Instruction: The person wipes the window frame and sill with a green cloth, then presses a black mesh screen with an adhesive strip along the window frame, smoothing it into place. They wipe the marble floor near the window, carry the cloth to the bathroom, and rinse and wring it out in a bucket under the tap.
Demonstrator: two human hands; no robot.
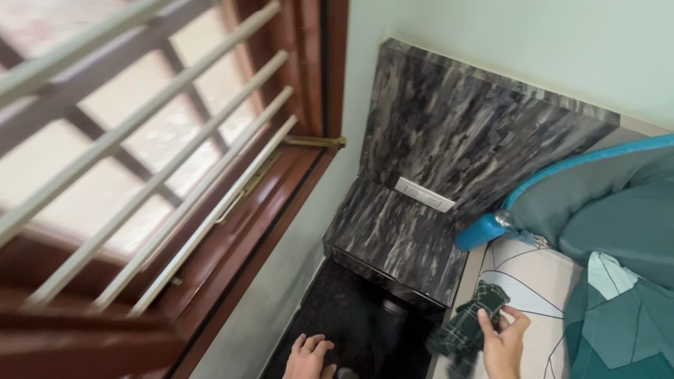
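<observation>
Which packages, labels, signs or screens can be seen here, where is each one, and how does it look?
No packages, labels, signs or screens are in view.
The nearest such thing is a white switch plate: a flat, long rectangle on the dark marbled panel beside the bed.
The right hand holds a dark green checked cloth, with no label visible on it.
</observation>
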